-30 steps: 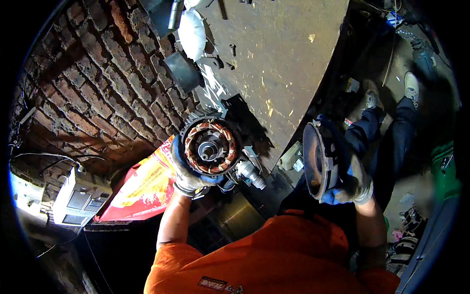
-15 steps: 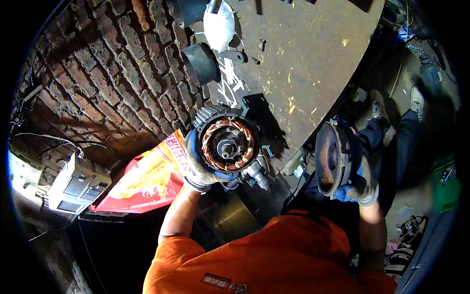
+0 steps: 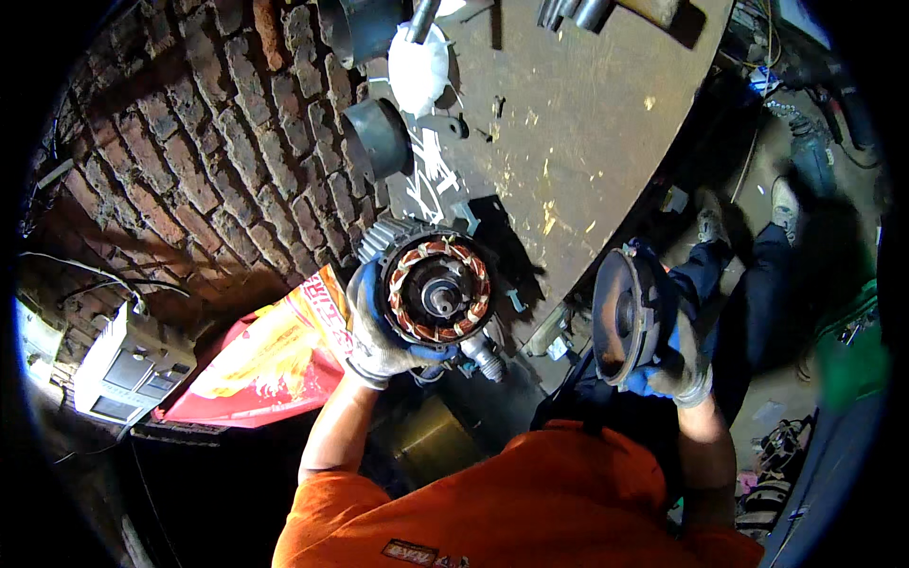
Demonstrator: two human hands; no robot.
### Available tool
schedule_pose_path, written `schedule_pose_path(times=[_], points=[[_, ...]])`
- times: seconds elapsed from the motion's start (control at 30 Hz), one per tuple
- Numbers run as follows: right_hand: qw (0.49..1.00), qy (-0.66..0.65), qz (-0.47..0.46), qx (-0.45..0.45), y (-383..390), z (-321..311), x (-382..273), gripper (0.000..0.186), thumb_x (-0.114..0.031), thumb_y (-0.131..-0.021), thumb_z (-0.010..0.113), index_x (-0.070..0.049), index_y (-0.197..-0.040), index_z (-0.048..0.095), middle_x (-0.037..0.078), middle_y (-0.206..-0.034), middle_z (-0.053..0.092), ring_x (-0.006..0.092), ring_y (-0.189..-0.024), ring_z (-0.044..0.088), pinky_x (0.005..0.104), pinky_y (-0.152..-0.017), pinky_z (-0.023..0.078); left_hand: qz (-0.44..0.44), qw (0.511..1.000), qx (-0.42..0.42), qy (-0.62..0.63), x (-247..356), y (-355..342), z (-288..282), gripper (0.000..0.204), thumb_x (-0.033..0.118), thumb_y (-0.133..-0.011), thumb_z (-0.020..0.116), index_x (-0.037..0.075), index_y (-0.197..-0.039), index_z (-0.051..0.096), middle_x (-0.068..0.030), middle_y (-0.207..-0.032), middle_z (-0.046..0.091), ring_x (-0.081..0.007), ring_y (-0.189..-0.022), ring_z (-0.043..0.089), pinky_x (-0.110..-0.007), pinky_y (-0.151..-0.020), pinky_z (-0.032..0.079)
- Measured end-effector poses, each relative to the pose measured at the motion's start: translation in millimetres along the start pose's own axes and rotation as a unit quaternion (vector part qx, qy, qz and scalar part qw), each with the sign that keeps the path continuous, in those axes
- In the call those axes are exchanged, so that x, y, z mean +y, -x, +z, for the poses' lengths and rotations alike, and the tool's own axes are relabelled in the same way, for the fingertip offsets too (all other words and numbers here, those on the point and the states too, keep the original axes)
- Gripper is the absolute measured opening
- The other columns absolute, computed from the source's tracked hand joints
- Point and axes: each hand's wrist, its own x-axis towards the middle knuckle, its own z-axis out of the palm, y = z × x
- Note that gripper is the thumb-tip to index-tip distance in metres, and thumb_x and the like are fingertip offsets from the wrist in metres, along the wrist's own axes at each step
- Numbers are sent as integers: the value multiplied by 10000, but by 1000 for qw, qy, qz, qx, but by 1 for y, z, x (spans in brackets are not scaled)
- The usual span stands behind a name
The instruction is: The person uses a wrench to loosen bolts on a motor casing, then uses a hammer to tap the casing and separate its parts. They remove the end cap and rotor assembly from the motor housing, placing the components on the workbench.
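My gloved left hand is wrapped round the side of an electric motor body with a finned grey housing. Its open end faces up and shows a ring of copper windings, with a shaft in the middle. To the right and apart from it, my gloved right hand grips a round, dark metal motor end cover. The cover is tilted on edge, its hollow, rusty-brown inner face turned toward the motor. Part of the right hand's fingers is hidden behind the cover.
Beyond the motor lies a worn workbench with a bolt, white strips, a white round piece and dark cylinders. A brick wall, a red-yellow sack and a grey box stand left. Another person's shoes are at right.
The view has shifted a little, so the bench and floor sit lower and further left. Both hands keep hold of the motor and the end cover.
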Motion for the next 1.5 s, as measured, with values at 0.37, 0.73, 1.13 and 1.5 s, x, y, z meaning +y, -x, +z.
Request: schedule_pose_path(times=[0.37,0.73,1.13,1.5], points=[[968,221,-119,25,-18,43,-30,966,-322,-771,813,16,-1501,278,134,-1451,468,216,-1279,512,359,-1111,386,37,988,-22,-146,57,-37,-1,1324,601,-468,901,-4,-1465,274,-335,-1341,427,-494,-1147,544,-533,-890,529],[874,471,-114,29,-37,95,-69,1190,-438,-625,845,21,-1531,224,181,-1503,406,287,-1404,369,393,-1161,275,59,994,75,-57,31,-23,25,1319,636,-473,877,17,-1485,300,-269,-1401,387,-471,-1269,405,-583,-1071,317],[853,520,-36,12,-97,121,-64,964,-102,-705,782,-35,-1532,291,139,-1374,556,256,-1281,511,345,-1085,377,109,972,204,42,14,-29,43,1105,754,-537,771,34,-1338,523,-218,-1300,476,-417,-1219,462,-603,-1066,317],[828,555,64,50,-107,166,-61,1116,-162,-642,856,-43,-1558,231,122,-1488,434,225,-1297,481,350,-1056,405,117,969,201,86,5,-27,54,1083,680,-519,780,115,-1400,504,-164,-1354,467,-372,-1280,425,-577,-1096,310]])
